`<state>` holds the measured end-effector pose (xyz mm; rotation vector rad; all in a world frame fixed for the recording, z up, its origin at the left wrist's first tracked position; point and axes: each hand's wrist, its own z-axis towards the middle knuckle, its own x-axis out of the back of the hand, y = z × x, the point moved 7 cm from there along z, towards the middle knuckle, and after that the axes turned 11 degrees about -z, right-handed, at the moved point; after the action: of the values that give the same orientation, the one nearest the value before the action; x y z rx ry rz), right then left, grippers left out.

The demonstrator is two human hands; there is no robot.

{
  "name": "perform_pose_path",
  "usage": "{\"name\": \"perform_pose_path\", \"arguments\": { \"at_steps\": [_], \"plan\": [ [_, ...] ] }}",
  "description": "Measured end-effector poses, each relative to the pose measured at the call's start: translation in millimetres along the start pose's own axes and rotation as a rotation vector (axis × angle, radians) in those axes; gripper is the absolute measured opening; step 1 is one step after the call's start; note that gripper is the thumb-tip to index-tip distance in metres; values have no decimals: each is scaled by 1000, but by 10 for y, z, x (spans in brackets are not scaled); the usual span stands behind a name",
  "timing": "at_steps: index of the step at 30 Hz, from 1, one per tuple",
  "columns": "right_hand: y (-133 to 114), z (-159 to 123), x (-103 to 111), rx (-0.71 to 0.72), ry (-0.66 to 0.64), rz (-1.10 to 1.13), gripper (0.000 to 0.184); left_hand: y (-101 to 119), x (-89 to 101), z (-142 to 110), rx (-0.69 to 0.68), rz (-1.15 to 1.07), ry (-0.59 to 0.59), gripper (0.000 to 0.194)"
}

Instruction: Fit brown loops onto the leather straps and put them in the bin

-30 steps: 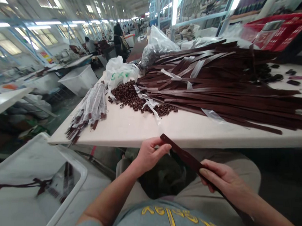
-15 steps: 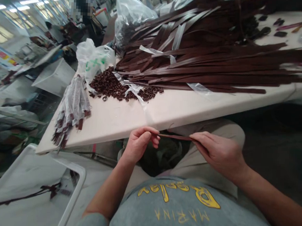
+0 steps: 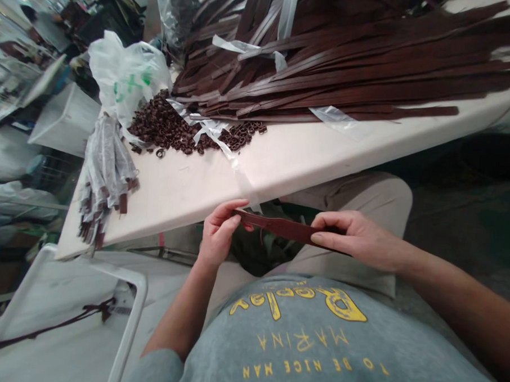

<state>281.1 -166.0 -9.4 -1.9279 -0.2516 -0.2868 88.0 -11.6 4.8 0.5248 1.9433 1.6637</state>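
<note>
Strap (image 3: 293, 230): dark reddish-brown, flat and smooth, with a faint sheen; it looks thin toward the left end and shows a broader face toward the right, its upper edge slightly wavy between the hands.
Strap's place: held in the air over the lap, just below the near edge of the counter (image 3: 187, 193), sloping gently down to the right.
Left hand (image 3: 219, 234): grip closed on the strap's left end, thumb against fingers.
Right hand (image 3: 350, 237): grip closed on the strap farther along, thumb on the near face; the strap's run past this hand is dark and hard to make out.
Pile (image 3: 348, 82): many long brown straps across the back of the counter, pale tape (image 3: 261, 49) lying over some.
Loops (image 3: 177, 128): a heap of small dark rings beside the pile, touching a white bag (image 3: 125, 75).
Bundle (image 3: 106, 156): clear-wrapped brown pieces at the counter's left edge.
Bin (image 3: 137, 315): white, below left.
</note>
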Motion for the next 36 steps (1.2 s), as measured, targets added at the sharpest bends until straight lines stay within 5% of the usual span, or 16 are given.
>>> {"name": "perform_pose_path", "arguments": {
  "at_steps": [8,11,17,20,24,32,36],
  "plan": [
    [66,2,-149,51,-24,-60,32,-139,-214,6,119,-87,-125,37],
    [180,22,-173,87,10,-53,29,-22,-273,134,97,64,-202,38],
    [693,-81,12,-38,166,118,36,508,187,452,-194,623,67,31],
    [909,-101,120,-138,229,344,40,296,285,439,-63,605,67,40],
    [934,10,202,-170,280,527,40,-120,86,255,103,593,-75,38],
    [396,449,120,-1,216,482,37,-343,-166,360,65,753,4,37],
    [151,607,30,7,148,403,39,-644,-132,410,200,461,-24,43]
  ]
}}
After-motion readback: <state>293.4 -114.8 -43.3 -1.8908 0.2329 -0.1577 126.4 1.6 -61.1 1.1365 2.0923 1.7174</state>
